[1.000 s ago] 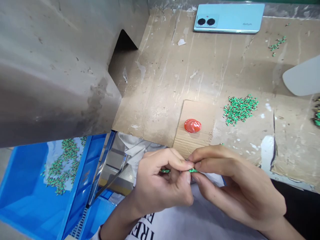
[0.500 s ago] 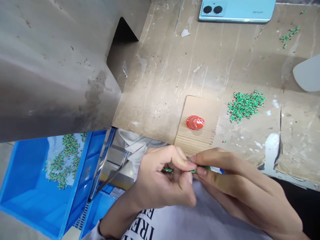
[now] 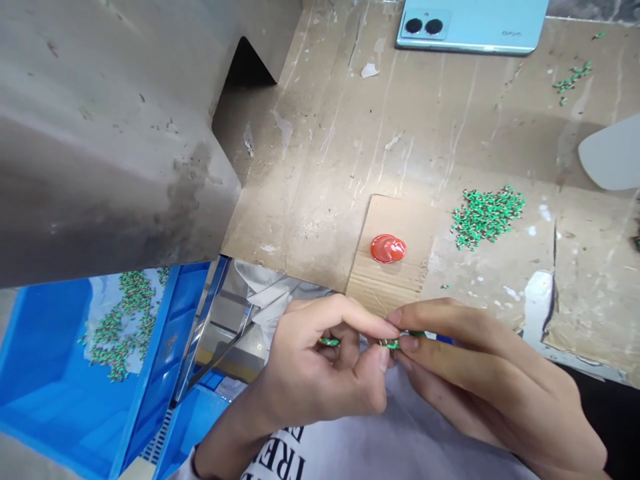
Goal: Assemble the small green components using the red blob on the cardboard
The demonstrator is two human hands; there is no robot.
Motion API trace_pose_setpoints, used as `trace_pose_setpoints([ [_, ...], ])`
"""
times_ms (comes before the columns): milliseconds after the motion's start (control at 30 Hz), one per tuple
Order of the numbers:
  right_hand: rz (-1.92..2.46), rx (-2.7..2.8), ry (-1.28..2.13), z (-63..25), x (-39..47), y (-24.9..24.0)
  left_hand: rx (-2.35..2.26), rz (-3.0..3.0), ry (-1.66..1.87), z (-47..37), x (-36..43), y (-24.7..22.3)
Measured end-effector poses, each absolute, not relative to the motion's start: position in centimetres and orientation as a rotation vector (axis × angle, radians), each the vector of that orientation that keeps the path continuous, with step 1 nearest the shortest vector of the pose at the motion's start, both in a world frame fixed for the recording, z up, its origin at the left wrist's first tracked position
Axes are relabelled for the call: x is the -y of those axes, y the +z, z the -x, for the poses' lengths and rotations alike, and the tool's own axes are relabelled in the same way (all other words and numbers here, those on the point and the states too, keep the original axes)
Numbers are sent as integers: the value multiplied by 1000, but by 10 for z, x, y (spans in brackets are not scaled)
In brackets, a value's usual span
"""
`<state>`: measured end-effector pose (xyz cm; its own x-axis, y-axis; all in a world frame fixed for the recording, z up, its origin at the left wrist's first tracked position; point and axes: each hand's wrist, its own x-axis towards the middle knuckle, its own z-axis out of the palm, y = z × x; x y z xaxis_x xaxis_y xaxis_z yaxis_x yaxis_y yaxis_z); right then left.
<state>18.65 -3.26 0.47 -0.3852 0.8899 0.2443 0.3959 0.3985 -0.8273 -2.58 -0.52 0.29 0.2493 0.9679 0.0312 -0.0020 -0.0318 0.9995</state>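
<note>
Close together at the table's front edge, both my hands pinch small green pieces between thumb and fingers. My left hand (image 3: 325,363) has its fingers curled, with a green piece (image 3: 329,341) showing inside the curl and more green pieces (image 3: 390,344) at its fingertips. My right hand (image 3: 495,373) meets it there, thumb and forefinger closed on a green piece (image 3: 414,333). Just beyond the hands, a glossy red blob (image 3: 389,249) sits on a cardboard piece (image 3: 400,213). To its right lies a pile of small green parts (image 3: 486,217).
A light blue phone (image 3: 475,27) lies at the back, and a whitish rounded object (image 3: 613,153) at the right. A big metal housing (image 3: 110,133) fills the upper left. Below it, a blue bin (image 3: 55,347) holds many green parts on a sheet.
My left thumb has drawn slightly down from its forefinger, baring more of the green pieces at the fingertips. The whole view has shifted slightly.
</note>
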Motion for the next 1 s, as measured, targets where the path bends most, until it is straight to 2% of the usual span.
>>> trace_pose_setpoints([
  [133, 1112, 1994, 751, -185, 39, 4, -1014, -1390, 1082, 22, 3, 1],
  [567, 1103, 2022, 782, -187, 44, -4, -962, -1336, 1122, 17, 2, -7],
  [700, 1061, 1992, 778, -186, 30, -2, -982, -1278, 1016, 26, 6, -5],
  [800, 1093, 1766, 899, -180, 22, 1, -971, -1233, 912, 35, 3, -2],
  [1000, 1205, 1246, 1448, -169, 20, 12, -835, -1394, 1091, 36, -7, -16],
])
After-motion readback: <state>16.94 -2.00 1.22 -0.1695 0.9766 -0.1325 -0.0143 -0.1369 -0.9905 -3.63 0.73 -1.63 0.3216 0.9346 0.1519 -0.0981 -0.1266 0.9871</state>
